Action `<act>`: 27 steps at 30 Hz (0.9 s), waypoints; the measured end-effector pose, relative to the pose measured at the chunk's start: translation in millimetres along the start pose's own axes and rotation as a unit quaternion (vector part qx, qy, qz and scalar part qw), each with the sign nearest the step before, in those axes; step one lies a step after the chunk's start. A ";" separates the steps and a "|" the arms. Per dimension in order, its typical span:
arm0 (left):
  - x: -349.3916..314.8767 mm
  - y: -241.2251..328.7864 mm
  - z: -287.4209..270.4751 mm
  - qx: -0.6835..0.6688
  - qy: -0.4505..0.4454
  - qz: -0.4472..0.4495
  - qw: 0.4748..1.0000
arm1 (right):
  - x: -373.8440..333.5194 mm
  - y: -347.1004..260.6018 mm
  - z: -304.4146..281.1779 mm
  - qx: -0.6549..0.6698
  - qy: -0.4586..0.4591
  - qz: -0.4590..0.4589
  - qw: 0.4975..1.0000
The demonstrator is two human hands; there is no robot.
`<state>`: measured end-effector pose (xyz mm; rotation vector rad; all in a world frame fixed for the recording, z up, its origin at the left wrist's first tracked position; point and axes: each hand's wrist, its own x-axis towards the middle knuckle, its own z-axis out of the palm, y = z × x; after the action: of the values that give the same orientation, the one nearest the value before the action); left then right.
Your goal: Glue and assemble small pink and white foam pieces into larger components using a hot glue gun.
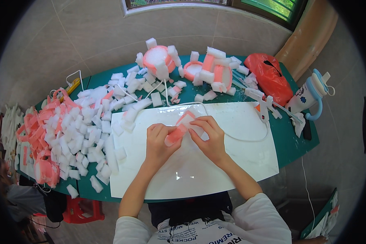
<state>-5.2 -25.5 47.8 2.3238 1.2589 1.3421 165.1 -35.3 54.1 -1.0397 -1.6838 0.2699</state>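
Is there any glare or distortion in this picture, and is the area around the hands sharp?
In the head view, the white board shows a small bright glare spot near its front edge; the table edges bend toward the rim, and the corners are black from the fisheye lens; the left hand, right hand and the pink and white foam piece look sharp, evenly lit.

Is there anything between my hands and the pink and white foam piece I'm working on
Nothing visible. Your left hand and right hand both already grip the pink and white foam piece directly, above the white board.
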 end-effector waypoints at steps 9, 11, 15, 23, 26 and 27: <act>-0.6 -2.0 1.7 0.003 0.001 0.026 1.000 | 2.8 -0.6 -3.1 0.012 -0.020 0.031 0.999; -0.7 -2.1 2.5 0.006 0.002 0.030 1.000 | 3.3 0.0 -4.1 0.015 -0.025 0.040 0.999; -0.6 -1.3 3.1 0.011 0.001 0.035 0.999 | 3.4 -0.3 -4.3 0.008 -0.027 0.040 0.999; -1.1 -2.6 5.0 0.016 0.002 0.036 0.999 | 3.2 4.3 -3.6 -0.037 -0.026 -0.042 0.998; -2.1 -3.6 3.2 0.016 0.002 0.036 0.999 | 3.1 5.2 -1.7 -0.034 -0.030 -0.050 0.998; -2.6 -4.1 2.1 0.014 0.001 0.038 0.999 | 2.9 5.0 -0.6 -0.029 -0.031 -0.049 0.998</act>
<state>-6.6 -24.4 42.8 2.4127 1.2098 1.3582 168.0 -30.4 53.0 -0.9975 -1.8018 0.1919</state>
